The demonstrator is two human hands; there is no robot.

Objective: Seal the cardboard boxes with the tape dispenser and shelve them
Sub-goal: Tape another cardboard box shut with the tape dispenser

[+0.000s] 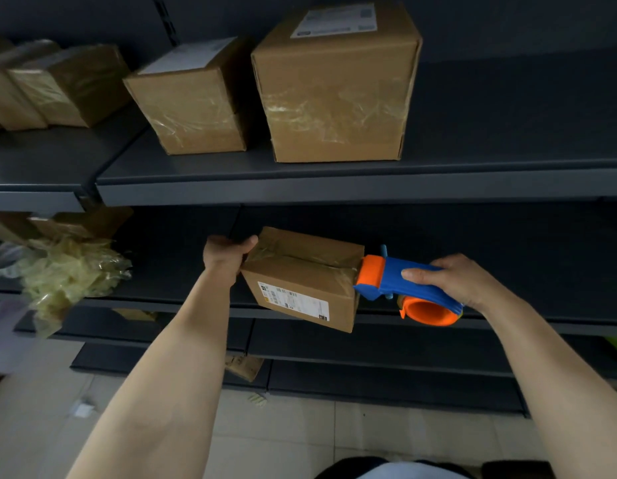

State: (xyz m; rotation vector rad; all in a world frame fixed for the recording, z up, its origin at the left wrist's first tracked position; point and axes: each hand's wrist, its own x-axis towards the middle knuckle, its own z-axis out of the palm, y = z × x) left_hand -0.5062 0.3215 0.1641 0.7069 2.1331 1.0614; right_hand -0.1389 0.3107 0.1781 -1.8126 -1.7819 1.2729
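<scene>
One box [300,281] in our hands, one tape dispenser [404,288] against it. That's the pair we're working with.

On the upper shelf [334,188] we count two labelled boxes side by side, just apart: the smaller box [186,102] on the left and the bigger box [334,88] on the right. Further left sit at least two more taped boxes [68,84], too blurred at the edge for a sure count. There's one wad of crumpled tape [68,271] a level down, far left.

Now the fingers. Our left hand [224,257] grips the box's left end with the thumb hooked over the top edge. The other fingers are hidden behind the cardboard. Our right hand [452,281] is wrapped tight round the dispenser's blue handle, fingers closed over it.

The box is tilted in front of the middle shelf [542,305], white label facing us. We can't tell whether its lower corner rests on the shelf edge. The dispenser's orange head touches the box's right end, right where clear tape runs along the top seam.
</scene>
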